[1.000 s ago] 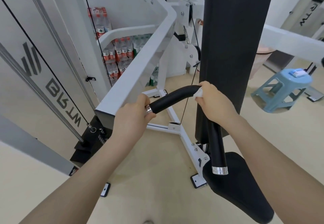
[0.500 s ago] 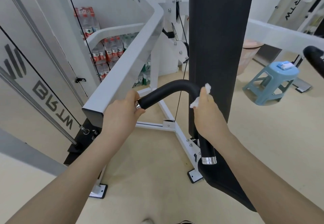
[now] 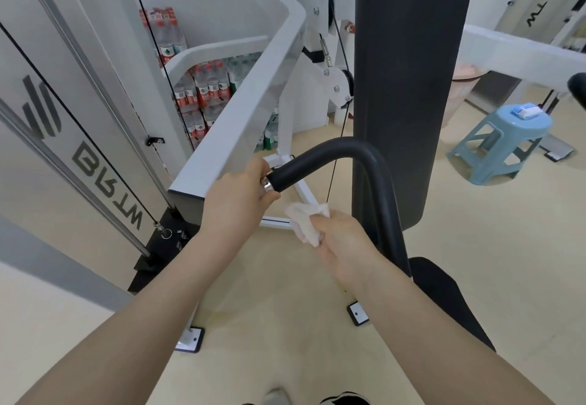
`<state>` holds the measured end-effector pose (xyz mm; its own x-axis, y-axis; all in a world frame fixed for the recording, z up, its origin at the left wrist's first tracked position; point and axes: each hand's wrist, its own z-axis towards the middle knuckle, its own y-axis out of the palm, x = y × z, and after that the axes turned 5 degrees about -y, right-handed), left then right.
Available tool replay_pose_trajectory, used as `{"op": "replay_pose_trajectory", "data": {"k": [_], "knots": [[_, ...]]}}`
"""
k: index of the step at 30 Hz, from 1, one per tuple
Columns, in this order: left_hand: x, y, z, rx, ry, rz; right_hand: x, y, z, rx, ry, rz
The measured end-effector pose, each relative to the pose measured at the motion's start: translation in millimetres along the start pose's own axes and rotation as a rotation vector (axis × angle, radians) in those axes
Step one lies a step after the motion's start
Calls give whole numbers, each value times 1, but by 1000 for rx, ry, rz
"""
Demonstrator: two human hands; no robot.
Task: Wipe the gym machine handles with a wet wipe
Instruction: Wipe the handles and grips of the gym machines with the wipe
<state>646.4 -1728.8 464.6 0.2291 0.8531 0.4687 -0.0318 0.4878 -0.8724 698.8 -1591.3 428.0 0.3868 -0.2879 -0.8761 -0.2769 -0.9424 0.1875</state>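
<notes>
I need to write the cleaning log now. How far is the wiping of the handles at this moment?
Midway, as far as one can see. The left hand grips the metal end of the curved black handle. The right hand holds the crumpled wet wipe just below the handle, off its surface, so no stroke is in progress. Whether this handle is clean cannot be told. A second black handle at the right edge looks untouched.

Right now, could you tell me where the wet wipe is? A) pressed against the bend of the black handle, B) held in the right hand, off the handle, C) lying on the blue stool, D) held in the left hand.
B: the right hand grips the wet wipe in the air, clear of the black handle, while the left hand grips the handle's end.
</notes>
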Motion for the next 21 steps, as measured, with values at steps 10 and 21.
{"op": "replay_pose_trajectory", "data": {"k": [10,21], "knots": [[-7,0,6,-17,100,13,-21,23,20,-175,116,858],[-8,0,8,-26,102,14,-25,8,29,-144,41,924]]}}
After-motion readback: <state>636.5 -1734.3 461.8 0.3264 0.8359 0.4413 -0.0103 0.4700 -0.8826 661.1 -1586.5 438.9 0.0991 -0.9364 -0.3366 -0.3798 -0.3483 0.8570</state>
